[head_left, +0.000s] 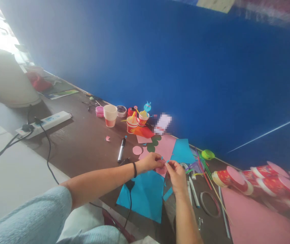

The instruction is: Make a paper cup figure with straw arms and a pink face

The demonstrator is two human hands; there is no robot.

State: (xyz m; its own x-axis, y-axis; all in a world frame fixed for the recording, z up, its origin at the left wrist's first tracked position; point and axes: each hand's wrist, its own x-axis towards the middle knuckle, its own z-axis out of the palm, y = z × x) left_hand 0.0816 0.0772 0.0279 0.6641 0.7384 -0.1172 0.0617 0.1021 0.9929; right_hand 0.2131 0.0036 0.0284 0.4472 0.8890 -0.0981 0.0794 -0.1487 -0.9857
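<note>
Your two hands are close together above the bench (91, 135). Your right hand (175, 173) pinches a small blue piece (167, 161) at its fingertips; your left hand (150, 162) has its fingers bunched just to the left, though you cannot tell what they grip. A blue sheet (143, 198) lies on the near side, a marker (121, 149) and a pink disc (137, 150) to the left, decorated cups (133, 126) farther away.
</note>
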